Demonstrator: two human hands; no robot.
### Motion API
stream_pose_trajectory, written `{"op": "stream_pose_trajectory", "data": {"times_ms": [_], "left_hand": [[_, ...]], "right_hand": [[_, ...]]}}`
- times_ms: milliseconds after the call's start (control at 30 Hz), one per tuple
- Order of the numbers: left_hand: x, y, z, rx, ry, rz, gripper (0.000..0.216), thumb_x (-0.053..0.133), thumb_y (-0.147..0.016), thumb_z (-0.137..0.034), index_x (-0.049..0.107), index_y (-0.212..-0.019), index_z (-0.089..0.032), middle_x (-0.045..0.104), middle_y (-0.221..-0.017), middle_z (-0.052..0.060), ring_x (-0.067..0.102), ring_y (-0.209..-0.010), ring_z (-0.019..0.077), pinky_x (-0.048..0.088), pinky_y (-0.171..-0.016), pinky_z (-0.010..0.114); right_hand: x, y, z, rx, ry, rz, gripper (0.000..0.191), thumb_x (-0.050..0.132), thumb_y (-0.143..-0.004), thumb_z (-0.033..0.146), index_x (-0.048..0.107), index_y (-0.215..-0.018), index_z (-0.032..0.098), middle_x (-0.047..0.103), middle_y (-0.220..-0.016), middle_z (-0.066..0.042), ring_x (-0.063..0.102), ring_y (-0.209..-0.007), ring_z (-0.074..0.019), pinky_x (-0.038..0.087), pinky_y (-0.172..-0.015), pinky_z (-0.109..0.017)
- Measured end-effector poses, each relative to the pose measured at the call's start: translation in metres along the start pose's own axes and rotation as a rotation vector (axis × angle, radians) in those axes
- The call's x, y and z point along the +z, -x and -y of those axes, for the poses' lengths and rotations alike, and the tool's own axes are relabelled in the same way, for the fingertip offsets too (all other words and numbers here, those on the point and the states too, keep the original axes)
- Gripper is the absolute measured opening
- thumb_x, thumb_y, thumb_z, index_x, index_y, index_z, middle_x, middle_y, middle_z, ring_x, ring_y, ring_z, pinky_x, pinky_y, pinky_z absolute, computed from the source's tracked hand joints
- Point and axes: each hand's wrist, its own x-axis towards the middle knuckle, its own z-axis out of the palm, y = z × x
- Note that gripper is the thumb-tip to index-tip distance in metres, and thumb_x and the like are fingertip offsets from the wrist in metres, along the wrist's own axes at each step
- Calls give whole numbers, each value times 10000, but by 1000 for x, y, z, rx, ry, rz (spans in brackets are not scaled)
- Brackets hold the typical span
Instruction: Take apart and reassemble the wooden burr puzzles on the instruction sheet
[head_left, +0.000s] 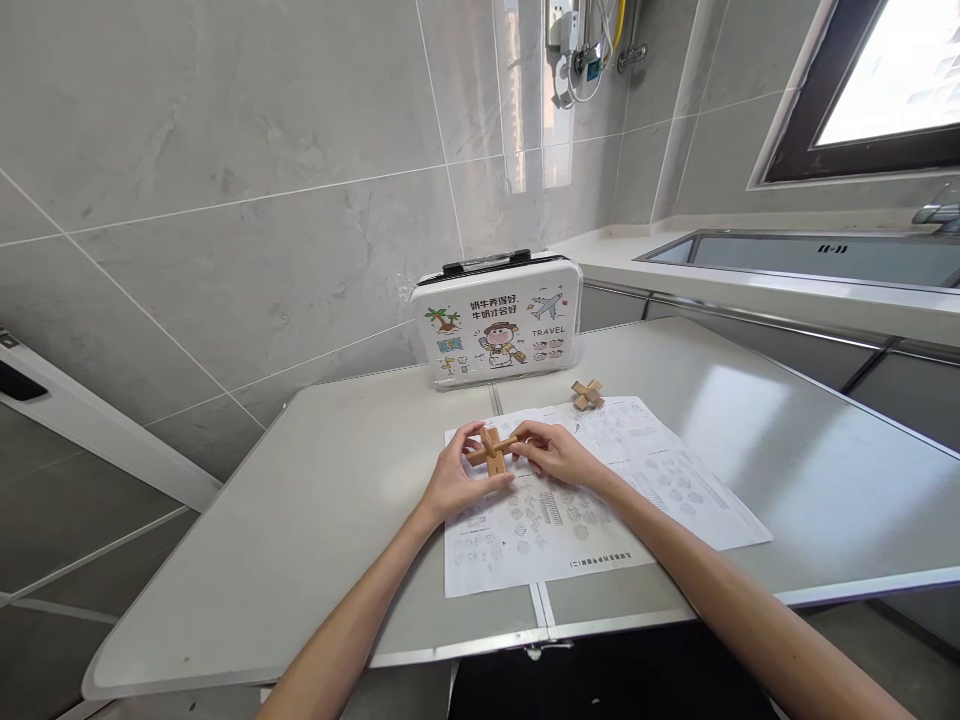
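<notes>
Between my two hands is a wooden burr puzzle (494,462) of crossed sticks, raised a little above a printed sheet (607,530). My left hand (459,482) is closed round its left side, with the thumb along the near end and the fingers behind. My right hand (551,452) pinches the stick that points right. Whether that stick is loose from the others I cannot tell. A second wooden burr puzzle (587,395), assembled as a cross, rests at the sheet's far edge beyond my right hand.
A white cartoon-printed carry case (502,325) stands at the back of the folding table (360,450), against the tiled wall. A metal latch (547,648) sits under the near edge. Right of the table are a counter and sink (795,255).
</notes>
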Motion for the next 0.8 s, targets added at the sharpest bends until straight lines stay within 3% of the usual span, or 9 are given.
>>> {"op": "stream_pose_trajectory", "data": {"times_ms": [267,600,800], "left_hand": [[1,3,9,56,-58,4,889,919,-647,-502,506,-1393,-251,649,-1195,71,627,-1016,227,533,-948,418],[4,3,10,13,-32,66,877,909,-658,-517,495,-1396,-287,635,-1249,79,627,-1014,226,557,-919,408],[4,2,10,22,-65,61,839,907,-658,-517,511,-1363,-294,621,-1271,73,630,-1006,225,567,-921,424]], "right_hand": [[3,-2,-9,-66,267,-7,191,589,-991,378,701,-1000,223,743,-895,-37,591,-674,-161,452,-661,-294],[-1,-1,-12,-45,339,41,168,619,-982,367,722,-996,234,744,-924,-43,638,-764,-188,466,-683,-303],[2,0,-13,-42,419,-1,129,644,-973,340,713,-972,231,731,-878,-28,619,-746,-182,443,-674,-294]]}}
